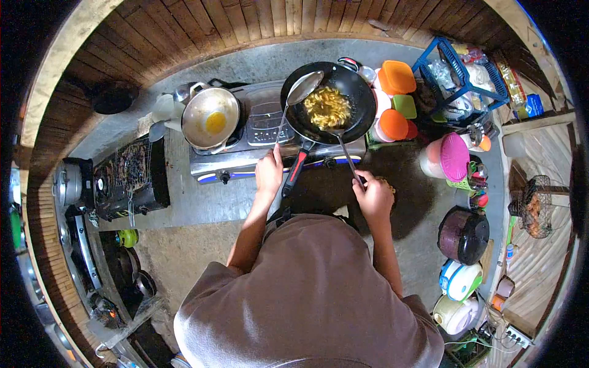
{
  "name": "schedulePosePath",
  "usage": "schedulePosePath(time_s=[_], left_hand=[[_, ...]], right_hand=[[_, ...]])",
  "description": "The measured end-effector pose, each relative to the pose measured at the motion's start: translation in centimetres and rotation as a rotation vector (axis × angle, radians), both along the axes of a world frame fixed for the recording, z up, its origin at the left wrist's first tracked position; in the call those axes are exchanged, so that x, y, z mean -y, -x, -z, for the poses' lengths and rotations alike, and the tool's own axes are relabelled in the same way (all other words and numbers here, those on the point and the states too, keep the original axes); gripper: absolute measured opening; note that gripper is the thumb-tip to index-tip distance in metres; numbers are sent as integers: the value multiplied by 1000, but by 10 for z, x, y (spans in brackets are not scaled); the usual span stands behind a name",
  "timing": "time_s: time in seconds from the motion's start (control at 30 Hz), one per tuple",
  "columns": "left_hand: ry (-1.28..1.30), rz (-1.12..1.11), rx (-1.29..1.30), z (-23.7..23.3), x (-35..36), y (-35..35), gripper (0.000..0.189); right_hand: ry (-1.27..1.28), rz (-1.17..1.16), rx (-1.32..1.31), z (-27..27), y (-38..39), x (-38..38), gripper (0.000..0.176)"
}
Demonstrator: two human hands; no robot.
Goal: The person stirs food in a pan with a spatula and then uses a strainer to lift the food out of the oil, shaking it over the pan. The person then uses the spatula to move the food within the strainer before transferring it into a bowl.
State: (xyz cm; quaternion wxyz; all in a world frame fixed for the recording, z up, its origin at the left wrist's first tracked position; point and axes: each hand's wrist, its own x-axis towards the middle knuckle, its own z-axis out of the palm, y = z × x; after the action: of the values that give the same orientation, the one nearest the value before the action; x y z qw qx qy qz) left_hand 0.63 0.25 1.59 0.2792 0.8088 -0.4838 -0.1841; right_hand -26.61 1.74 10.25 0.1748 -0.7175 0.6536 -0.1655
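Observation:
My left hand (pixel 269 172) is closed around the thin handle of a metal ladle (pixel 305 88), whose broad head is over the left side of a black wok (pixel 363 92). My right hand (pixel 374 193) grips the handle of a metal spatula (pixel 347 153); its tip meets the lower edge of the yellowish cooked food (pixel 328 108) in the wok. The exact kind of food is hard to make out. The wok's black and red handle (pixel 296 168) points toward me between my hands, touched by neither. The wok sits on the right side of a gas stove (pixel 208 165).
On the stove's left stands a light pan (pixel 192 113) holding a yellow round like an egg (pixel 215 122). Orange-lidded containers (pixel 396 76) and a blue rack (pixel 463 76) are right of the wok. A pink-lidded tub (pixel 454 157) and dark pot (pixel 463 236) stand nearer. A charred grill (pixel 132 178) lies left.

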Motion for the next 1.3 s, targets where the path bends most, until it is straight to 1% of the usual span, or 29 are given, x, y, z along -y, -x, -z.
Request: schedulePosePath(time_s=[0.13, 0.3, 0.5, 0.67, 0.73, 0.87, 0.9, 1.0, 1.17, 1.3], left_hand=[[-25, 1, 27, 2, 3, 1, 54], [-67, -56, 61, -1, 6, 3, 58], [-121, -55, 17, -1, 10, -2, 59], [-95, -69, -23, 2, 16, -5, 56], [-102, -75, -18, 5, 19, -6, 56], [-140, -82, -22, 3, 29, -5, 56], [-137, -80, -35, 4, 32, -6, 56], [-141, -91, -47, 4, 37, -5, 57], [-115, -105, -31, 4, 44, -3, 52], [-119, -107, -26, 9, 45, -2, 53]], right_hand=[[-47, 39, -25, 0, -2, 3, 21], [-34, 4, 4, 8, -7, 14, 21], [-57, -8, -49, 6, -17, 35, 22], [-44, -22, -76, 16, -21, 62, 23], [-16, -28, -39, 20, -22, 74, 24], [-21, -23, -95, 24, -26, 102, 24], [-6, -38, -54, 20, -28, 108, 25], [-8, -33, -42, 18, -30, 128, 24], [40, -60, -82, 15, -36, 156, 23], [58, -81, -72, 11, -41, 159, 22]])
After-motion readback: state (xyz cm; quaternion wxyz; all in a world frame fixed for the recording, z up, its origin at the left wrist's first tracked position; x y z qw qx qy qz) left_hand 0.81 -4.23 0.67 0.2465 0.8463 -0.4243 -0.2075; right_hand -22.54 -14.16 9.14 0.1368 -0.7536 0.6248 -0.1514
